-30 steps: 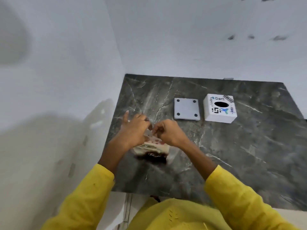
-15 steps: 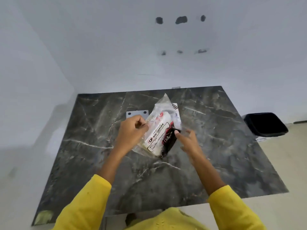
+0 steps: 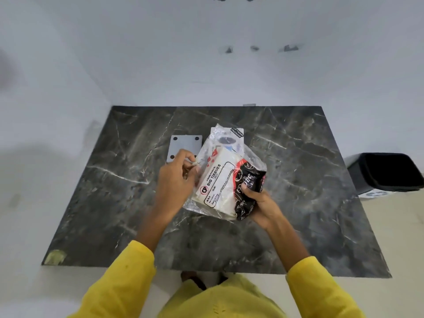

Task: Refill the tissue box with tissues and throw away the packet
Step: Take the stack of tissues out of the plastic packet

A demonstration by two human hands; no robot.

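A clear plastic tissue packet (image 3: 220, 182) printed "BIG TISSUES", with a white stack inside and a black end, is held up above the dark marble table (image 3: 298, 203). My left hand (image 3: 176, 182) pinches the packet's torn plastic edge at its left side. My right hand (image 3: 259, 203) grips the black end from below. The white tissue box (image 3: 236, 133) stands behind the packet and shows only through the plastic and at one corner. Its flat grey lid (image 3: 183, 145) with dark corner dots lies on the table to the left.
A black bin (image 3: 390, 171) stands on the floor to the right of the table. White walls close off the back and left sides. A pale scrap (image 3: 54, 257) sticks to the table's near left corner.
The packet has been lifted off the table. My right hand, open beside it half a second ago, now grips its black end. The camera view has swung right.
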